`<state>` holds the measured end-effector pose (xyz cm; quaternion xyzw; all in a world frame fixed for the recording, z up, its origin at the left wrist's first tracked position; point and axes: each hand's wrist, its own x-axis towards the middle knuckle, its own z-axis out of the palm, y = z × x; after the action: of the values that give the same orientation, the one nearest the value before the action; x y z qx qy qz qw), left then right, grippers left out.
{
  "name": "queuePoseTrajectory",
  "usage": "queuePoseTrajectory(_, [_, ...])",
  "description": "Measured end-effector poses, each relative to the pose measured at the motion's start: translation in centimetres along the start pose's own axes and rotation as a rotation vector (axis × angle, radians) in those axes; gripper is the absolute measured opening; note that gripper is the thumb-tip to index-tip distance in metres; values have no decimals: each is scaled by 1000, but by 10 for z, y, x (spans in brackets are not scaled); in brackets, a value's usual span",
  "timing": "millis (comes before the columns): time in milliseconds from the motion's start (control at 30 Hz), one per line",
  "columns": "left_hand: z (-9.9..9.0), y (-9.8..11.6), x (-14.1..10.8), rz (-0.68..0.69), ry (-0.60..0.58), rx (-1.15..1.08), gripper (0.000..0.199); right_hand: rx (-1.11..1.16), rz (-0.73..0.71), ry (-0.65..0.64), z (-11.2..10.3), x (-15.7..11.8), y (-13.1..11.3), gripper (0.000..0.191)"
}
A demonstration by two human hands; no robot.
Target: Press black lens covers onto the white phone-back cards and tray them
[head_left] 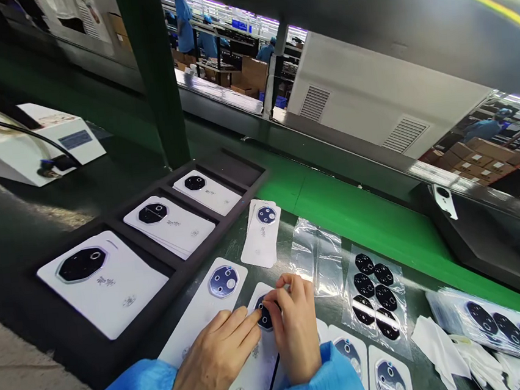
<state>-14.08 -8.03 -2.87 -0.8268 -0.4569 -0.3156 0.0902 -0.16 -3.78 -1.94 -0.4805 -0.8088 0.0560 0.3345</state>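
A white phone back panel (263, 366) lies on the bench in front of me, with a black octagonal lens cover (264, 317) at its upper end. My left hand (218, 358) rests flat and open on the panels, its fingertips at the cover's left edge. Thumb and forefinger of my right hand (295, 326) are pinched together at the cover's right edge, partly hiding it. To the left, another panel (198, 314) shows a blue-and-silver octagon. Two more panels, a nearer one (392, 378) and one beside it (351, 352), lie right of my right sleeve.
A black compartment tray (175, 267) at left holds panels with black covers. Behind my hands are a small panel stack (260, 238) and clear film (316, 254). A sheet of black covers (374, 294), white cloths (440, 349) and a bagged stack (497, 325) lie right.
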Motion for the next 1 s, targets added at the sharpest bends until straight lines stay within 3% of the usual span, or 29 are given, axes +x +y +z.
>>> queuePoseTrajectory(100, [0,0,1,2,-4,7,41,-102,-39,-36,4,1,-1,27])
queuePoseTrajectory(233, [-1,1,1,-6,-11,1,39,25,117,-105,-1,8,6,24])
queuePoseTrajectory(333, [0,1,0,-11,-11,-19,36,67,179,-45,-6,9,10,21])
queuePoseTrajectory(533, [-1,0,0,0,-15,-29,36,-86,21,-64,3,4,3,26])
queuePoseTrajectory(633, [0,1,0,-8,-13,-39,35,-90,42,-90,0,7,5,23])
queuePoseTrajectory(833, [0,1,0,-24,-7,-57,34,-132,19,-15,-2,4,6,21])
queuePoseTrajectory(1000, [-1,2,1,-20,-10,-39,36,-60,51,-73,1,8,5,26])
